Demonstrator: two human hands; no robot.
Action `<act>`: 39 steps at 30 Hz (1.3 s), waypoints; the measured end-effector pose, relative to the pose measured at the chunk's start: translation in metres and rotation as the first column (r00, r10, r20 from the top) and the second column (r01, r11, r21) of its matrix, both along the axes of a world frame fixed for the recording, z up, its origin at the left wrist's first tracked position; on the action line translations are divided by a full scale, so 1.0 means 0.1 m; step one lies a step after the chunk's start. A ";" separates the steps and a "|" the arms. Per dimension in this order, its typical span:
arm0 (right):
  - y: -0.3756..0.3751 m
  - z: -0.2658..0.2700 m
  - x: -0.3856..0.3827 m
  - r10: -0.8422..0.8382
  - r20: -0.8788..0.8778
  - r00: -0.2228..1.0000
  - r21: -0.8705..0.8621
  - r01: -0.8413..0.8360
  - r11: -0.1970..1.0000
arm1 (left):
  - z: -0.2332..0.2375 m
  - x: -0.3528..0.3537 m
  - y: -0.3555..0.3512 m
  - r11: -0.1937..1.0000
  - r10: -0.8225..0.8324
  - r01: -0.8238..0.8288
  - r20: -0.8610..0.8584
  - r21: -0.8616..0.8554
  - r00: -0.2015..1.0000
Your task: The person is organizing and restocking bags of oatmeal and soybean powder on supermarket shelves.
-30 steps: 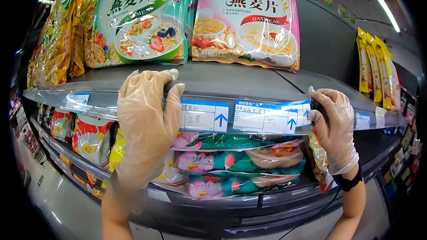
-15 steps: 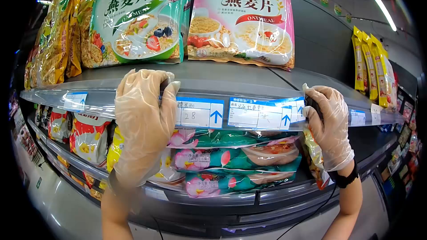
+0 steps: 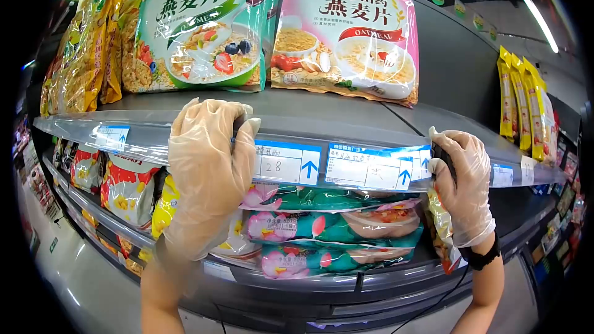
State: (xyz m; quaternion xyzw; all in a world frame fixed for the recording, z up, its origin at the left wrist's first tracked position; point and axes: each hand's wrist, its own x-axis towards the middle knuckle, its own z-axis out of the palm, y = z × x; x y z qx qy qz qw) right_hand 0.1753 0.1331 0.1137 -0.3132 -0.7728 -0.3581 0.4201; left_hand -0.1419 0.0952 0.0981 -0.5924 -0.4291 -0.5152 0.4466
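Both hands wear clear plastic gloves and sit at the front edge of a grey store shelf (image 3: 346,114). My left hand (image 3: 213,173) is closed around something dark and small, mostly hidden, beside a price label (image 3: 288,162) reading 28. To the right, my right hand (image 3: 461,185) curls round another dark object at the shelf edge, next to a second label (image 3: 365,166). Behind the hands stand a green oatmeal bag (image 3: 204,31) and a pink oatmeal bag (image 3: 346,37), both upright.
Yellow bags (image 3: 90,49) stand at the far left, and slim yellow packs (image 3: 523,102) at the right. On the lower shelf, teal bags (image 3: 334,226) lie stacked beside red-and-white bags (image 3: 128,192). A dark cable (image 3: 433,302) hangs below.
The view has shifted slightly, so the shelf and bags appear a little further right. Both hands keep their places at the shelf edge.
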 end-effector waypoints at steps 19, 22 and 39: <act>0.01 -0.03 0.02 0.030 -0.019 0.999 0.032 -0.030 0.999 | 0.01 0.00 0.00 0.999 -0.043 0.043 -0.026 0.003 0.999; 0.01 -0.03 0.02 0.029 -0.022 0.999 0.029 -0.028 0.999 | 0.01 0.01 -0.01 0.999 -0.045 0.045 -0.023 -0.005 0.999; 0.26 1.44 0.18 0.103 -0.115 0.988 -0.212 -0.126 0.969 | 1.46 0.11 -0.33 0.717 -0.118 0.329 0.359 -0.614 0.926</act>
